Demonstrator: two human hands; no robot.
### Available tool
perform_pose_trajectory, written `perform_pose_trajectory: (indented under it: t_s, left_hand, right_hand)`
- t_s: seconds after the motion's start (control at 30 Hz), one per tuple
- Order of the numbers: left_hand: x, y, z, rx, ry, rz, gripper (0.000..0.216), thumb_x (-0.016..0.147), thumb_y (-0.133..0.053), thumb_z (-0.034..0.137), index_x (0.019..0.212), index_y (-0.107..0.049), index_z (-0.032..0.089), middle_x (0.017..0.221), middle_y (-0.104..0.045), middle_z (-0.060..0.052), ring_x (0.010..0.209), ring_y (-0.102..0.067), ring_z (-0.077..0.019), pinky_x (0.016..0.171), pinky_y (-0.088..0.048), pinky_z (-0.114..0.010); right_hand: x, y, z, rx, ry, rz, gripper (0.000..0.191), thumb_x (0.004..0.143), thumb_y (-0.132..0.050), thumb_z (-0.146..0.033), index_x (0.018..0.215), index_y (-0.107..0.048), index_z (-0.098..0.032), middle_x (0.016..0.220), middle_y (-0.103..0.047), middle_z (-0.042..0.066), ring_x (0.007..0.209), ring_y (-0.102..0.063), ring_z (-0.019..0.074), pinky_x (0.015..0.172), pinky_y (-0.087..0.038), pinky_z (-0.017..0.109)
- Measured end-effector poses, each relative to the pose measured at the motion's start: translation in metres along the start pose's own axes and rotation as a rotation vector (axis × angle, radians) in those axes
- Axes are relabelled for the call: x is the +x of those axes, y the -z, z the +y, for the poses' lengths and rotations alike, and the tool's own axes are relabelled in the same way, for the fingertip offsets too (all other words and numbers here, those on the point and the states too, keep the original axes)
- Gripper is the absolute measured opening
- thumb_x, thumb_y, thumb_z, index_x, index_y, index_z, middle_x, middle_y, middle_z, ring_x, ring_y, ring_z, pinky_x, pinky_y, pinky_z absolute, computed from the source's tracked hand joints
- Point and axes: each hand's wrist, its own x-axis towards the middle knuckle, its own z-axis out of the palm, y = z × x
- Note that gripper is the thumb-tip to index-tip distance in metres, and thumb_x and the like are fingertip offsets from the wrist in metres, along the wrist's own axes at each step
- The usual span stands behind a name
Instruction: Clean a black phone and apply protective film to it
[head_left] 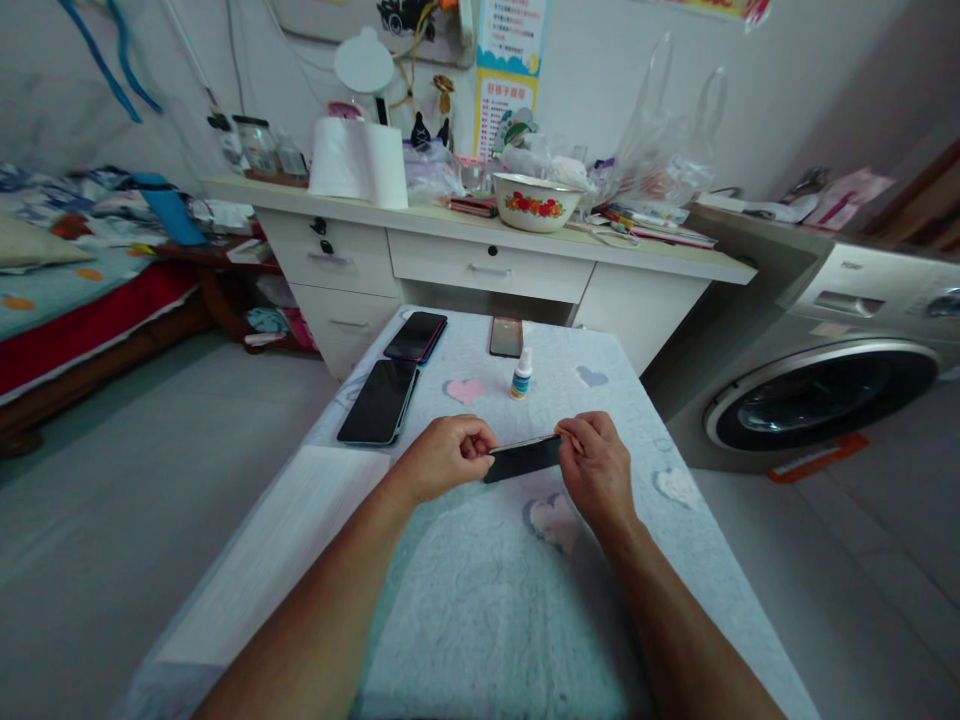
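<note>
My left hand (448,455) pinches the left end of a dark smartphone (523,459), and my right hand (598,468) grips its right end. The phone lies sideways between them, tilted, just above the cloth or resting on it; I cannot tell which. Behind it stands a small white bottle (521,374) with a blue and yellow label. A phone case (506,337) with a dark rim lies flat farther back. To the left of my hands are two more black-screened phones, a near one (379,402) and a far one (417,336).
A pale heart-patterned cloth (480,620) covers the table, with a white sheet (277,550) at its left. Beyond is a cluttered white desk (491,272) bearing a flowered bowl (538,203) and a paper roll (358,163). A washing machine (817,330) stands right, a bed (82,330) left.
</note>
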Motion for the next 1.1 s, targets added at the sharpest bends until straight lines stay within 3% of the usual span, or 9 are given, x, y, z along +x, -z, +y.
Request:
perform_pose_trajectory:
  t_s: [0.23,0.63,1.1]
  left_hand:
    - [0.0,0.0,0.0,-0.03,0.002,-0.004,0.009,0.066,-0.057,0.016,0.074,-0.063,0.014,0.058,-0.051,0.005,0.053,-0.046,-0.0074,0.049,-0.036,-0.017]
    - [0.0,-0.002,0.0,-0.164,0.02,-0.018,0.011,0.064,-0.059,0.016,0.075,-0.055,0.015,0.062,-0.051,0.005,0.054,-0.048,-0.0065,0.051,-0.038,-0.017]
    - [0.001,-0.001,0.003,-0.121,0.051,-0.02,0.008,0.064,-0.059,0.016,0.07,-0.053,0.015,0.059,-0.05,0.005,0.053,-0.047,-0.0072,0.049,-0.037,-0.018]
  right_hand:
    - [-0.005,-0.008,-0.022,0.131,0.102,-0.07,0.018,0.085,-0.048,-0.017,0.095,-0.063,-0.017,0.093,-0.052,0.007,0.077,-0.055,0.0136,0.071,-0.047,0.026]
    - [-0.016,-0.022,-0.037,0.273,0.256,-0.135,0.023,0.088,-0.046,-0.015,0.106,-0.06,-0.02,0.098,-0.054,0.007,0.079,-0.057,0.0117,0.07,-0.05,0.023]
    - [-0.01,-0.014,-0.02,0.196,0.147,-0.06,0.022,0.081,-0.049,-0.011,0.097,-0.06,-0.02,0.095,-0.056,0.006,0.085,-0.058,0.0152,0.076,-0.051,0.028]
